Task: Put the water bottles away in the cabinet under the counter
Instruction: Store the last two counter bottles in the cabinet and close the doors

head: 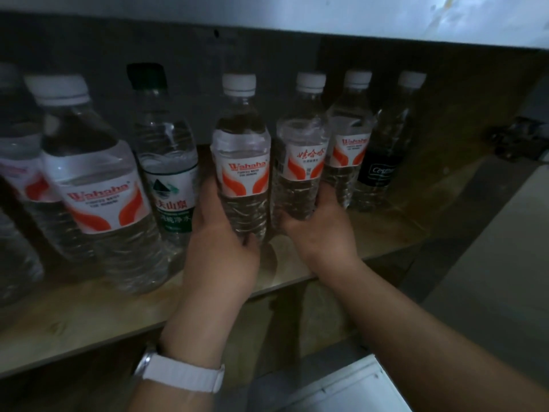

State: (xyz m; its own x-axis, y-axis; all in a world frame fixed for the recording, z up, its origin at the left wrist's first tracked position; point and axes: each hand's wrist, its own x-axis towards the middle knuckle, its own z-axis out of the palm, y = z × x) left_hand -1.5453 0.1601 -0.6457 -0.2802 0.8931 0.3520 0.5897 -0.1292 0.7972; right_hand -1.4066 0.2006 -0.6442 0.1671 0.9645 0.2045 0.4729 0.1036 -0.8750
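Inside the dim cabinet, a wooden shelf carries a row of upright water bottles. My left hand grips a white-capped Wahaha bottle low on its body, at the middle of the shelf. My right hand grips a second red-labelled bottle just to its right, also near the base. Both bottles stand upright, side by side. A white watch strap is on my left wrist.
Left of my hands stand a green-labelled bottle and a large Wahaha bottle, with more at the far left. To the right are another Wahaha bottle and a dark-labelled bottle. A hinge sits on the right wall.
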